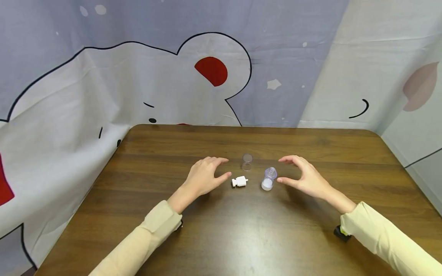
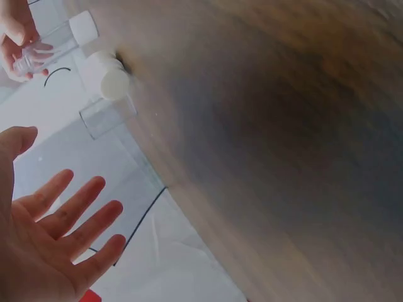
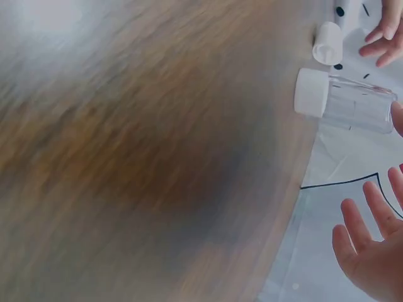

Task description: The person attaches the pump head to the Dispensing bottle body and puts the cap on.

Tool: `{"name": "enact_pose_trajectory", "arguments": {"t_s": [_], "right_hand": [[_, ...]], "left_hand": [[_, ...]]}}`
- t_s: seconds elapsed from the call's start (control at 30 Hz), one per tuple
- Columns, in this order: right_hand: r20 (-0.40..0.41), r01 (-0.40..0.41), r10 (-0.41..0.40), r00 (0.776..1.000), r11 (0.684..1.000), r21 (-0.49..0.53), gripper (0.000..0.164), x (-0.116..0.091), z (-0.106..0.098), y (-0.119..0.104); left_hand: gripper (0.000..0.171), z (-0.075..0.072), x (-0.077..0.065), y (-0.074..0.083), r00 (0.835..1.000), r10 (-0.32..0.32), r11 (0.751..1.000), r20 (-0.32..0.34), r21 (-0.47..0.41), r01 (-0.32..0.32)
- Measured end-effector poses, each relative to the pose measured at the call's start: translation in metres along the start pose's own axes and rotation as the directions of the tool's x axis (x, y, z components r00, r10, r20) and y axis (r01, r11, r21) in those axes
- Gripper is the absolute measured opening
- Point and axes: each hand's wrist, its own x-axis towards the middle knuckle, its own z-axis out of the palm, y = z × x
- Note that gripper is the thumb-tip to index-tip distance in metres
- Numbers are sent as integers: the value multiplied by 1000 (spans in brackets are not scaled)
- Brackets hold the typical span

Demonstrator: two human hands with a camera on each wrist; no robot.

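Note:
In the head view a clear bottle (image 1: pixel 270 175) with a white base stands upright on the wooden table, just left of my right hand (image 1: pixel 302 177). That hand is spread, thumb apart from the fingers, and holds nothing. My left hand (image 1: pixel 207 175) hovers with parted fingers, also holding nothing. Close to its thumb lies a small white pump top (image 1: pixel 239 181) on its side, nozzle toward the bottle. Behind the pump top stands a clear cap (image 1: pixel 247 162). The right wrist view shows the bottle's white base (image 3: pixel 312 92) beside the pump top (image 3: pixel 327 44).
The brown wooden table (image 1: pixel 262 237) runs back to a patterned cloth (image 1: pixel 165 84) hanging behind its far edge. A small dark device (image 1: pixel 342 233) sits under the right sleeve cuff.

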Motion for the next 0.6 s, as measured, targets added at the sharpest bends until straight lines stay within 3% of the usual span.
{"name": "enact_pose_trajectory", "arguments": {"t_s": [0.17, 0.37, 0.6], "right_hand": [[5, -8, 8, 1000, 995, 101, 49, 6, 4, -1], [20, -35, 31, 999, 973, 229, 51, 10, 11, -4], [65, -42, 20, 998, 935, 352, 55, 14, 18, -2]], "left_hand": [[43, 2, 2, 3, 1000, -14, 996, 18, -88, 16], [41, 5, 7, 7, 999, -26, 968, 28, -250, 33], [44, 10, 13, 9, 998, -31, 952, 54, -302, 46]]}}
